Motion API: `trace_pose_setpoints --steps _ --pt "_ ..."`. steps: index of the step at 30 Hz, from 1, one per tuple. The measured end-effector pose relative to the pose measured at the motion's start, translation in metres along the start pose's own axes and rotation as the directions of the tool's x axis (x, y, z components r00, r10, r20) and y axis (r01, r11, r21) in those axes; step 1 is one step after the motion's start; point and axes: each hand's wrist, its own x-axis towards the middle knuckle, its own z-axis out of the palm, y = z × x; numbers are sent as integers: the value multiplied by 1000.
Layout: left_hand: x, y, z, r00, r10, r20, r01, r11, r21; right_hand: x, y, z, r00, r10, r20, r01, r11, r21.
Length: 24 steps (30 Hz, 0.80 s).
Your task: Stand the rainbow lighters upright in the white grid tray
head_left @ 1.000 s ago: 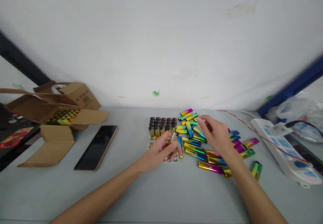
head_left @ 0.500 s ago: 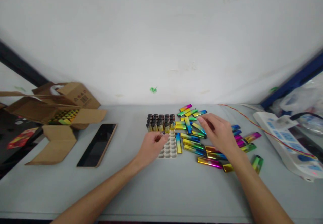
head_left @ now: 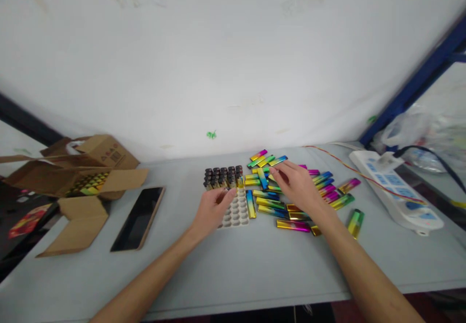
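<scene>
A pale tray [head_left: 238,215] with round hollows lies mid-table; several upright black-topped lighters [head_left: 223,176] fill its back rows. My left hand [head_left: 213,207] is over the tray's left part, thumb and fingers pinched around something small and dark that I cannot make out. To the right lie many loose shiny lighters [head_left: 267,202] in yellow, blue, green and magenta. My right hand [head_left: 294,181] hangs over this pile with thumb and forefinger close together; whatever is between them is hidden. One blue-and-yellow lighter [head_left: 251,204] lies along the tray's right edge.
A black phone [head_left: 138,218] lies left of the tray. Farther left, an open cardboard box [head_left: 125,181] holds more lighters, with another carton [head_left: 105,153] behind. A white power strip [head_left: 395,189] with cables is at the right, near plastic bags [head_left: 418,129]. The wall stands behind.
The view has tilted and shifted, so the table's items appear a little farther left. Both hands keep nearly the same places over the tray and the pile.
</scene>
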Motion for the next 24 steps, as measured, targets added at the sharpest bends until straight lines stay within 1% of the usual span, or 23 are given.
trace_pose_setpoints --steps 3,9,12,15,17,19,22,24 --pt "1 0 0 1000 16 -12 -16 1000 15 0 1 0 1000 0 19 0 1000 -6" --pt "2 -1 1 999 36 11 -37 999 12 -1 -1 6 998 -28 58 31 998 -54" --pt "3 3 -6 994 84 68 -84 996 -8 0 -2 6 997 -28 73 33 997 -70" --pt "1 11 -17 981 135 137 -134 991 -19 1 -3 4 996 -25 81 31 996 -78" --pt "-1 18 -24 978 145 151 -137 989 -62 1 -3 3 996 -17 84 23 997 -73" --pt "-3 24 -28 977 133 169 -107 982 -154 2 -3 1 997 -6 82 11 997 -70" --pt "-1 34 -29 969 123 215 -60 958 -279 2 -3 0 997 -2 79 8 997 -75" --pt "4 42 -27 971 142 189 -83 953 -290 2 -3 0 997 -4 77 10 997 -75"
